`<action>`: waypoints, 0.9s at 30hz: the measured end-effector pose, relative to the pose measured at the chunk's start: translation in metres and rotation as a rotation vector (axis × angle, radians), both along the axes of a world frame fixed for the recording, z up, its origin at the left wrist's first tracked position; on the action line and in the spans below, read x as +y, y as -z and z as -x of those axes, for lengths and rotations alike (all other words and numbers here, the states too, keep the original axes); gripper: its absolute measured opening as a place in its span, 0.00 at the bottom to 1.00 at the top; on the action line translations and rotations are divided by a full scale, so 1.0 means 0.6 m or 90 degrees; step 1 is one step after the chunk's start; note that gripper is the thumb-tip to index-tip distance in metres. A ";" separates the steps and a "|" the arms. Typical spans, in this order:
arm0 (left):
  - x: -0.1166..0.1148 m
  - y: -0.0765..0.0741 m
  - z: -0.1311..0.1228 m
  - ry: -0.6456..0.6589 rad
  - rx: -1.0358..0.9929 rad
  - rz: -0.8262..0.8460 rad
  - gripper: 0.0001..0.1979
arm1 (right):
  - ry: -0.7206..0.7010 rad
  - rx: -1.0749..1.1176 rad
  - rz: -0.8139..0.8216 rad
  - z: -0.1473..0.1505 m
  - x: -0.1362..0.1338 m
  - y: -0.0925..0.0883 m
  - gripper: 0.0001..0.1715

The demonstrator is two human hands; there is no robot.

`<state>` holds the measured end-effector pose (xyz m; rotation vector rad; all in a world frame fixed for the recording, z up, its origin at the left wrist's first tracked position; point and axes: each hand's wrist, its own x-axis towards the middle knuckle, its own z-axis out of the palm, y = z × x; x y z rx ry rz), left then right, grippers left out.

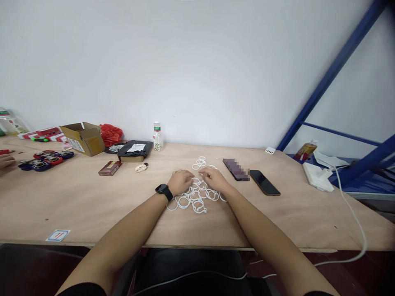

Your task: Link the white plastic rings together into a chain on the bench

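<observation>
A pile of several white plastic rings (194, 196) lies on the plywood table (92, 201) in front of me. My left hand (180, 181), with a black watch on its wrist, rests on the pile's left side, fingers curled down onto the rings. My right hand (215, 179) sits on the pile's right side, fingers bent and pinched at a ring between the two hands. The fingertips nearly meet over the heap. A few loose white rings (200, 163) lie just beyond the hands.
Two phones (264, 182) lie right of the pile. A bottle (157, 136), black parcel (135, 150), cardboard box (83, 138), red packet (110, 167) and blue-red gadgets (46, 159) stand left. Another person's hand (6, 161) shows at far left. A white charger (317, 176) with cable sits right.
</observation>
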<state>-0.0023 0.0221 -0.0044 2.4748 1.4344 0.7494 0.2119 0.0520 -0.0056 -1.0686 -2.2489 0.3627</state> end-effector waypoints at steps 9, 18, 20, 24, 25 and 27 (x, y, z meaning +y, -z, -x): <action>-0.007 -0.009 -0.004 -0.013 -0.016 0.010 0.07 | -0.043 -0.032 0.069 0.012 -0.016 -0.006 0.20; -0.010 -0.017 -0.006 0.068 -0.135 -0.056 0.06 | 0.006 0.177 0.052 0.024 -0.026 -0.011 0.12; -0.014 -0.021 -0.008 0.073 -0.135 -0.053 0.07 | 0.004 0.229 0.081 0.025 -0.025 -0.010 0.12; -0.018 -0.025 -0.013 0.068 -0.113 -0.055 0.08 | -0.033 0.322 0.196 0.023 -0.021 -0.012 0.16; -0.018 -0.025 -0.015 0.063 -0.113 -0.057 0.08 | -0.044 0.342 0.218 0.022 -0.020 -0.013 0.17; -0.017 -0.022 -0.016 0.055 -0.120 -0.057 0.10 | -0.054 0.372 0.245 0.023 -0.019 -0.013 0.18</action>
